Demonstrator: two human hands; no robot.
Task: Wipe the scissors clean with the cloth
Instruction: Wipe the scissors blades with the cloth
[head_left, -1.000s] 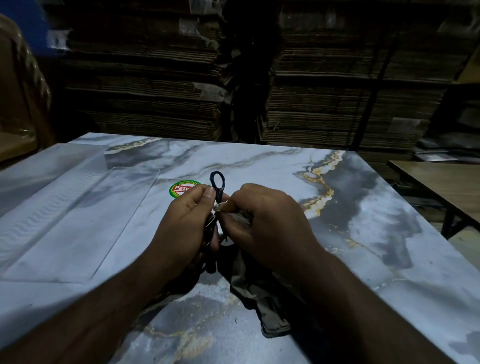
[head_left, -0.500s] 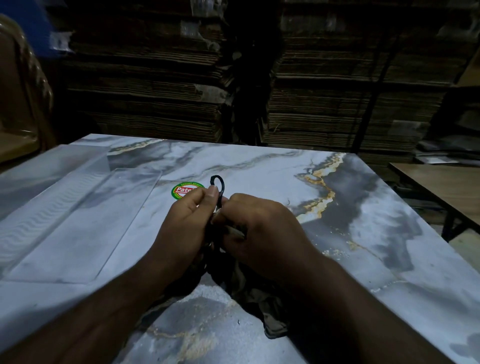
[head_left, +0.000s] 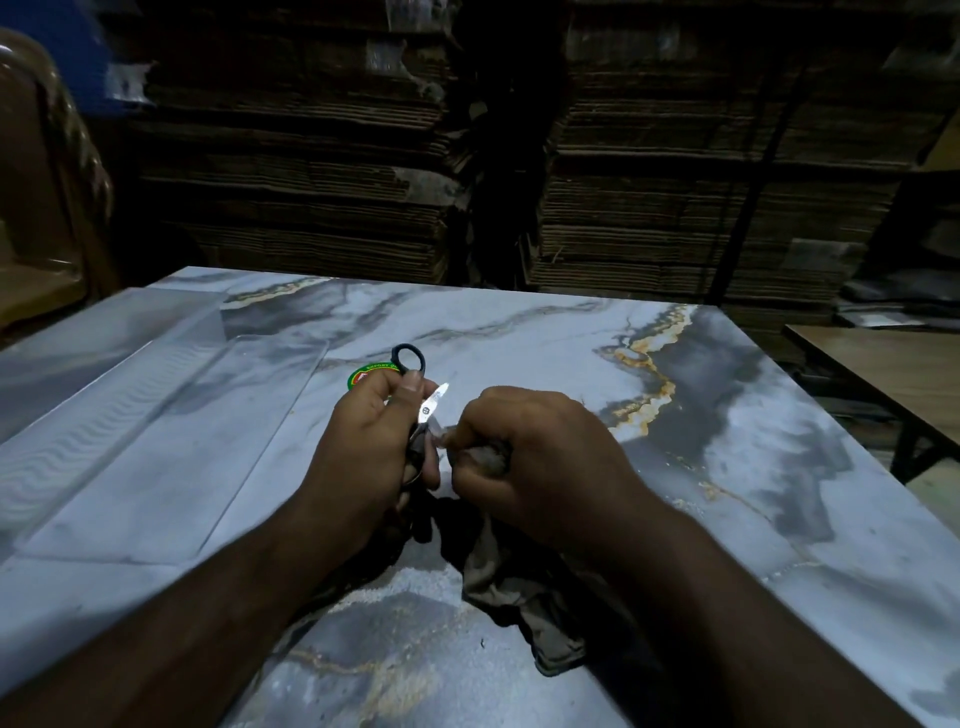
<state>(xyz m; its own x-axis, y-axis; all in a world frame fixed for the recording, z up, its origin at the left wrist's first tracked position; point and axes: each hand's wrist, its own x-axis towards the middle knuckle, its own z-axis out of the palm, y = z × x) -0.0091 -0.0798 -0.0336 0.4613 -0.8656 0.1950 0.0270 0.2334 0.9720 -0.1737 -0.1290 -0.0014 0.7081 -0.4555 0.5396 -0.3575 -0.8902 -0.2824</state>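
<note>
Small scissors (head_left: 430, 408) with black loop handles and short silver blades are held in my left hand (head_left: 371, 441) over the marble-patterned table (head_left: 519, 338). One black loop sticks up above my thumb, and one blade points up and right, bare and shiny. My right hand (head_left: 540, 462) is closed on a dark brownish cloth (head_left: 524, 597), pinching a bunched part of it just right of the blades. The rest of the cloth hangs down onto the table under my right wrist.
A green and red round sticker (head_left: 363, 375) shows on the table behind my left hand. A clear plastic sheet (head_left: 156, 441) lies on the left side. Stacked cardboard (head_left: 675, 208) fills the background. A wooden table (head_left: 893, 374) stands at right.
The cloth-wrapped fingers of my right hand have slid off the blades to the right, leaving one silver blade exposed. My left hand keeps its hold on the scissors.
</note>
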